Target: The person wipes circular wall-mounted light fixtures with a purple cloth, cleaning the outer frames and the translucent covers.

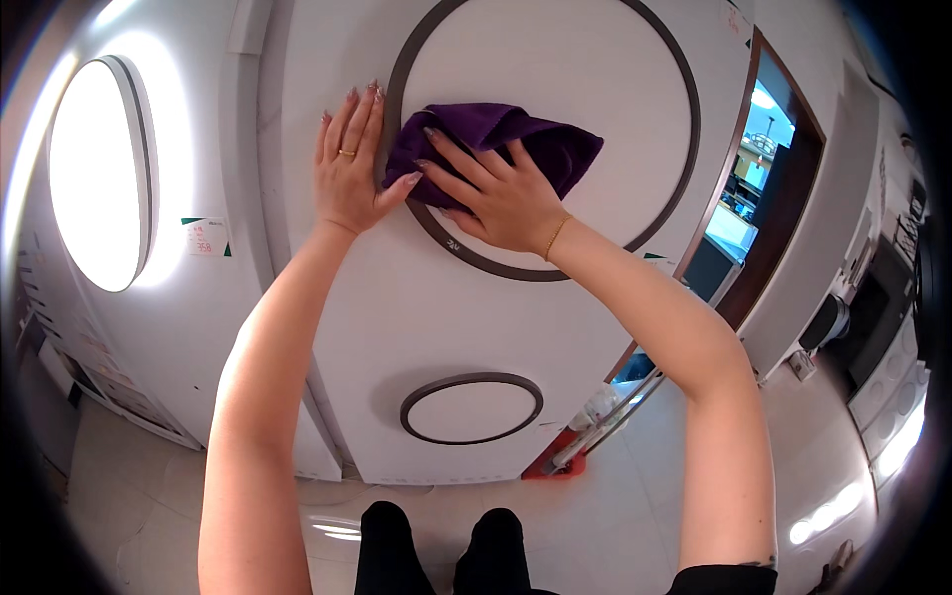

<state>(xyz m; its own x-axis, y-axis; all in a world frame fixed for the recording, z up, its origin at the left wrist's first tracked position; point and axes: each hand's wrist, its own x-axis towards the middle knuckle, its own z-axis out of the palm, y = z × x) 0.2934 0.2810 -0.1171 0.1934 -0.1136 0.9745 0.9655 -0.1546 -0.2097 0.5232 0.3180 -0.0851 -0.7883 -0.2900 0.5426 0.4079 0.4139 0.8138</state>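
Note:
A large round ceiling-type lamp with a white face and a dark rim is mounted on a white display panel before me. My right hand presses a purple cloth against the lower left of the lamp's face, fingers spread over the folds. Some of the cloth overlaps the dark rim. My left hand lies flat on the panel just left of the rim, fingers pointing up. Its thumb reaches to the cloth's left edge. What lies under the cloth is hidden.
A smaller dark-rimmed round lamp is mounted lower on the panel. At left glows a lit round lamp, with a price card near it. A red container holding long rods stands right of the panel, near a doorway.

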